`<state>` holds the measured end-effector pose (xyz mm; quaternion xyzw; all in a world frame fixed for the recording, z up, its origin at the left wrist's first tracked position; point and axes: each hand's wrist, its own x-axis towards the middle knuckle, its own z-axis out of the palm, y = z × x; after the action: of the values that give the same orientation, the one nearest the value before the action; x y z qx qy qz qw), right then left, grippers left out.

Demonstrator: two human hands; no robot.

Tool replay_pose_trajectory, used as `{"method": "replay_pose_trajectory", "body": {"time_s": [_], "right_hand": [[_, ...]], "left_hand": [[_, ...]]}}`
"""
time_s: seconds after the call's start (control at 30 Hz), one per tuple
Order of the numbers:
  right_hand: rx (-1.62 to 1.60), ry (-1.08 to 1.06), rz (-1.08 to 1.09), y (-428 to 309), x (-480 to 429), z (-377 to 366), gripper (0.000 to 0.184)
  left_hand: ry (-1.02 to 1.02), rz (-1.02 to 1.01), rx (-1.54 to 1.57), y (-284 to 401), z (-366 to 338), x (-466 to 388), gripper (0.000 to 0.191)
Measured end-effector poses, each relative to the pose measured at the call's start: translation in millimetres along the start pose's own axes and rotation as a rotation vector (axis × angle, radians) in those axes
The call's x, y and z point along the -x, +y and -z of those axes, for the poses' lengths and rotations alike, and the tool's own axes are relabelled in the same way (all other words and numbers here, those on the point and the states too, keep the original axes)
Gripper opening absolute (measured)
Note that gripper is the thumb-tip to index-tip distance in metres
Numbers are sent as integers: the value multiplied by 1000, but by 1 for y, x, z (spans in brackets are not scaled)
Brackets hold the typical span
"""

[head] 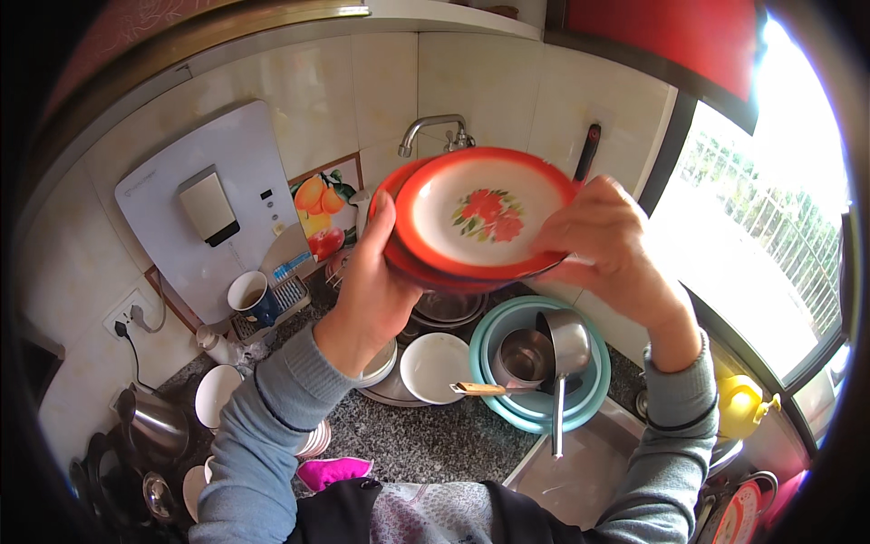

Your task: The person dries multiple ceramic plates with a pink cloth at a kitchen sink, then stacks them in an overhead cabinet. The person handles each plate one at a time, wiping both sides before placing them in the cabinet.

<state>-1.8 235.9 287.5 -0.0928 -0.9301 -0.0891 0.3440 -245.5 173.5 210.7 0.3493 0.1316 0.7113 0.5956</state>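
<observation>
Raised above the counter is a small stack of red-rimmed plates, tilted towards me. The top plate (435, 224) has a white middle with red flowers and green leaves, and a second red rim (380, 183) shows behind it at the left. My left hand (367, 292) holds the stack from the left, thumb along the rim and fingers hidden beneath. On the right side, my right hand (605, 251) grips the top plate's edge; its fingers are slightly blurred. How many plates lie underneath cannot be made out.
Nested turquoise basins (484, 381) hold a steel ladle (571, 340) and a metal pot (523, 357), beside a sink (578, 476). White bowls (435, 367) stand on the granite counter (421, 442) near a pink cloth (333, 471). A faucet (435, 122) rises behind the plates; a mug (250, 296) stands left.
</observation>
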Motion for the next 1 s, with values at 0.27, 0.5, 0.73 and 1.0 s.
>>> {"method": "replay_pose_trajectory", "body": {"time_s": [0.27, 0.5, 0.73, 1.0], "right_hand": [[-86, 54, -62, -2, -38, 50, 15], [209, 491, -387, 31, -91, 88, 29], [407, 819, -180, 97, -210, 68, 24], [398, 555, 69, 151, -289, 24, 22]], "left_hand": [[-79, -1, 29, 29, -30, -31, 42], [-105, -50, -81, 46, -43, -28, 54], [-9, -86, -114, 67, -46, -24, 52], [34, -88, -148, 75, -32, -17, 50]]}}
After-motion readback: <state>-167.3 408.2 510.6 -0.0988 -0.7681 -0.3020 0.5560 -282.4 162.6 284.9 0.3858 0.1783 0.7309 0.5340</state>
